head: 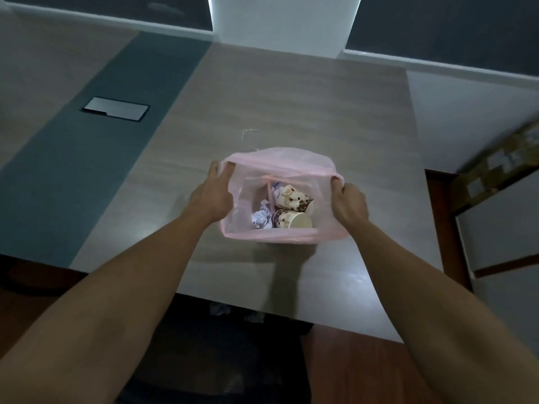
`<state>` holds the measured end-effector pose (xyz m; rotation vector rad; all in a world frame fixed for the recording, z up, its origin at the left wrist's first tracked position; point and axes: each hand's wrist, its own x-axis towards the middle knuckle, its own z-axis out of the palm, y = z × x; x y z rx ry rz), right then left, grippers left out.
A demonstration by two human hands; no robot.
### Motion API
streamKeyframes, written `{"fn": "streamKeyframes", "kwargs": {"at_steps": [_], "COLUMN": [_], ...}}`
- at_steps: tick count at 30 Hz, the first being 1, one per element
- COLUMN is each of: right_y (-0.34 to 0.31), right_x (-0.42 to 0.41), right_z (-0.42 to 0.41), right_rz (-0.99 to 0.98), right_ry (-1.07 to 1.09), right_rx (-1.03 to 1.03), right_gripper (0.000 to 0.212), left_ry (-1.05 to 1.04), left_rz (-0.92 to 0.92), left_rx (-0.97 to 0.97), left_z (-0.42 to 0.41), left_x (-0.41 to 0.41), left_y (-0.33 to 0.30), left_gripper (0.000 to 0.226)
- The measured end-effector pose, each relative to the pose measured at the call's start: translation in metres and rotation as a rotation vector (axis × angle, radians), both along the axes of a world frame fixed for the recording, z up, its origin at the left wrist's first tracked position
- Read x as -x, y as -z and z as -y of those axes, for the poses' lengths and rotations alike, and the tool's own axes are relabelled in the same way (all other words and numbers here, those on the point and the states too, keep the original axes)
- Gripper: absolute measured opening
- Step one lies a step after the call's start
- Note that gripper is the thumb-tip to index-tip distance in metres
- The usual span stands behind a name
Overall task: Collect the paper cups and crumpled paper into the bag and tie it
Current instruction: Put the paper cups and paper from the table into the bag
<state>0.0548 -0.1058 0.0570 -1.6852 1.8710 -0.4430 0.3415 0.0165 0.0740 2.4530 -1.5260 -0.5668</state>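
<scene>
A pink translucent plastic bag stands on the table with its mouth held wide. My left hand grips the bag's left rim, fingers over the edge. My right hand pinches the right rim. Inside lie two paper cups with brown dots, one above the other, both on their sides. Crumpled white paper sits to their left in the bag.
The wooden table carries a grey strip with a metal cable hatch at the left. More crumpled paper lies below the table's near edge. A cardboard box stands at the right.
</scene>
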Motion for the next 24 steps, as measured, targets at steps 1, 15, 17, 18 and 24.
{"fn": "streamKeyframes", "kwargs": {"at_steps": [1,15,17,18,24], "right_y": [-0.001,-0.005,-0.009,-0.01,-0.016], "right_x": [0.001,0.029,0.032,0.033,0.027], "right_z": [-0.001,0.002,0.009,0.012,0.015], "right_rz": [-0.003,-0.153,-0.134,-0.136,-0.032], "right_ry": [-0.003,-0.552,-0.556,-0.58,-0.649], "right_rx": [0.015,0.305,0.146,0.091,0.043], "right_gripper": [0.063,0.056,0.086,0.098,0.126], "left_ry": [-0.005,0.073,0.085,0.087,0.023], "left_rz": [0.0,0.134,0.159,0.168,0.099], "left_rx": [0.015,-0.161,-0.204,-0.218,-0.2], "left_z": [-0.001,-0.007,-0.009,-0.009,-0.008], "left_x": [0.0,-0.001,-0.002,-0.003,0.009], "left_y": [-0.001,-0.016,-0.02,-0.022,-0.025], "left_gripper": [0.086,0.147,0.147,0.148,0.154]}}
